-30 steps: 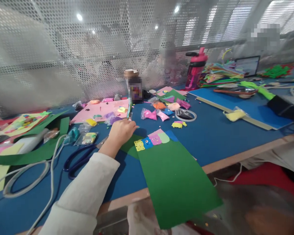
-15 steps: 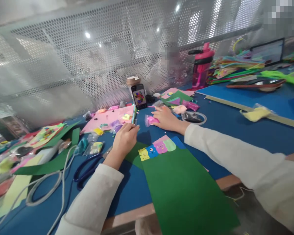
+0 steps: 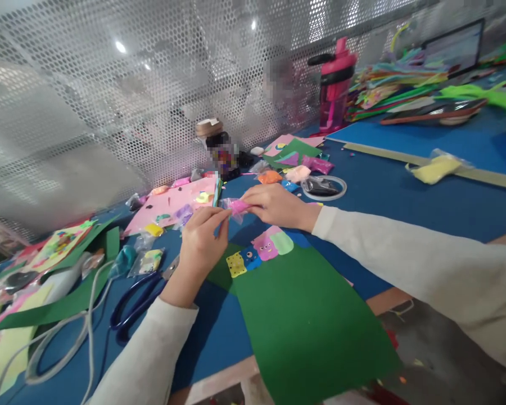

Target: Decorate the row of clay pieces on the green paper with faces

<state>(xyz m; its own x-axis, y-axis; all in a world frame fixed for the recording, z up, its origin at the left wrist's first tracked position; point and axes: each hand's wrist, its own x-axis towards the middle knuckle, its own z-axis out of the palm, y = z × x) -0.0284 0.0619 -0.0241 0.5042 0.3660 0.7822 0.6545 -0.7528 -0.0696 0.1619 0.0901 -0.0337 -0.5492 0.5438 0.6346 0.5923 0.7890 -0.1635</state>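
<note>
A small clear bag of pink clay (image 3: 238,207) is held up between my two hands above the table. My right hand (image 3: 280,206) grips its right end between thumb and fingers. My left hand (image 3: 203,239) pinches the clear plastic at the other end. Below them lies a green sheet of paper (image 3: 312,315), reaching over the table's front edge. Along its top sit a yellow dotted patch (image 3: 236,264), a blue one with an eye (image 3: 250,257), a pink one with a face (image 3: 265,246) and a pale green one (image 3: 283,243).
Blue-handled scissors (image 3: 137,298) lie left of my left wrist, near a looped white cable (image 3: 88,337). A phone (image 3: 224,160) leans against a cup (image 3: 209,127) at the back. Bags of orange clay (image 3: 270,177) and yellow clay (image 3: 436,169), plus a pink bottle (image 3: 336,90), stand or lie rightward.
My right hand has lifted the pink clay bag off the table and brought it left. My left hand now pinches its other end. The view has shifted slightly.
</note>
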